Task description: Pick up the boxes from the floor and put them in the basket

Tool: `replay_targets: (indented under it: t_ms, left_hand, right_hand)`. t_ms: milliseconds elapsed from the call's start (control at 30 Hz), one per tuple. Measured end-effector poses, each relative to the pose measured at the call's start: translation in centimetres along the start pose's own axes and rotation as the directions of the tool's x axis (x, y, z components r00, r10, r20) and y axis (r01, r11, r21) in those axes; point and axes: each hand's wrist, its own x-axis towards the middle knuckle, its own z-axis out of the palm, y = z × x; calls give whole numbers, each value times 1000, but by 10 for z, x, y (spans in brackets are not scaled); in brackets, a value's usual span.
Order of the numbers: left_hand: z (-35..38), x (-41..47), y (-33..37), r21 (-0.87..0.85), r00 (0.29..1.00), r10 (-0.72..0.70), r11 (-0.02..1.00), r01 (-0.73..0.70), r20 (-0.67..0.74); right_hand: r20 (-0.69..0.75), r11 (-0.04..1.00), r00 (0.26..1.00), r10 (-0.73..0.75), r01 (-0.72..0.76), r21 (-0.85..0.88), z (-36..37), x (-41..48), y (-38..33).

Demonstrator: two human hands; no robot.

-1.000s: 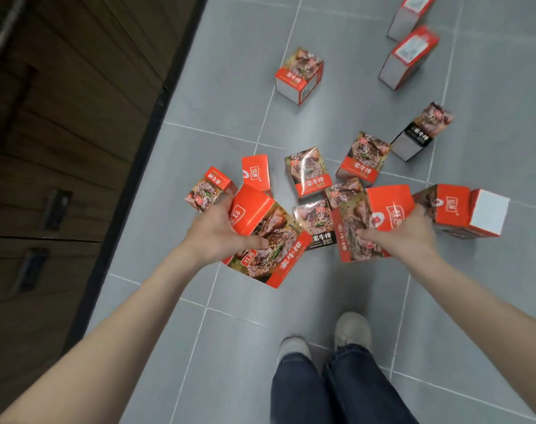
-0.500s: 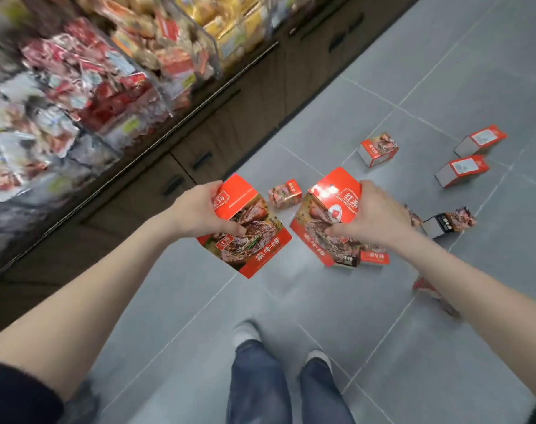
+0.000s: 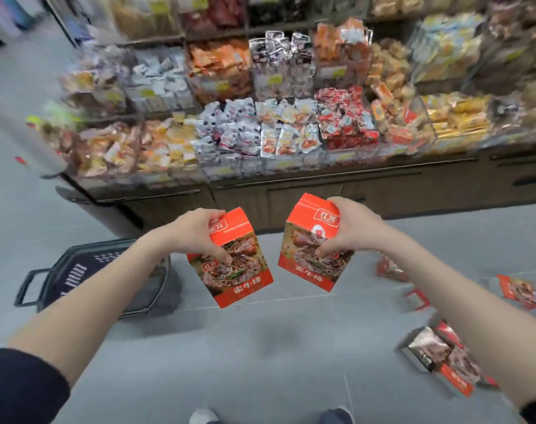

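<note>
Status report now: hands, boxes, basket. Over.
Left hand grips one box, right hand grips a second box, both held up. Basket on floor, front left. Loose boxes on floor at right. No obstacle seen.

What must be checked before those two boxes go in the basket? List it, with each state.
1. Left hand grips the left box: ok.
2. Right hand grips the right box: ok.
3. Basket on the floor at left: ok.
4. Boxes above the basket: not ok, both held to its right.
5. Room in the basket: cannot tell, left forearm hides it.
6. Floor cleared: not ok, loose boxes lie at right.
</note>
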Motion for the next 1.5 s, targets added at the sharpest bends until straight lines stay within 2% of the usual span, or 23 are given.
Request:
replay_targets:
  t_ms: [167,333,633,933,1167,1333,1500]
  left_hand:
    - [-48,-89,-133,-84,991,-107,991,100,-78]
    - [-82,-176,-254,-156,959,-248,961,227,-135]
    - [-120,-270,-396,-204,862,-470,878,433,-191]
    - [-170,-239,-498,-250,847,-518,842,479,-121]
    - [-218,-181,-554,-178,869,-490,864,471,-77]
    - [-230,-142,-580,-139,879,-476,872,469,-19]
    - [-232,-97,-607,-97,912,-406,907,411,65]
  right_hand:
    - [132,977,970,-203,209,-31,49,25,-148]
    - [263,926,896,-357,377,-28,114,41,-281]
    - [384,821,763,-519,570,-24,183,76,-448]
    - [499,759,660,-561,651,-8,233,162,-546]
    - [541,744,639,-547,667,-36,249,233,-597]
    - [530,761,668,-522,646,-65,257,266,-607]
    - [507,826,736,-448,558,-80,273,288,-596]
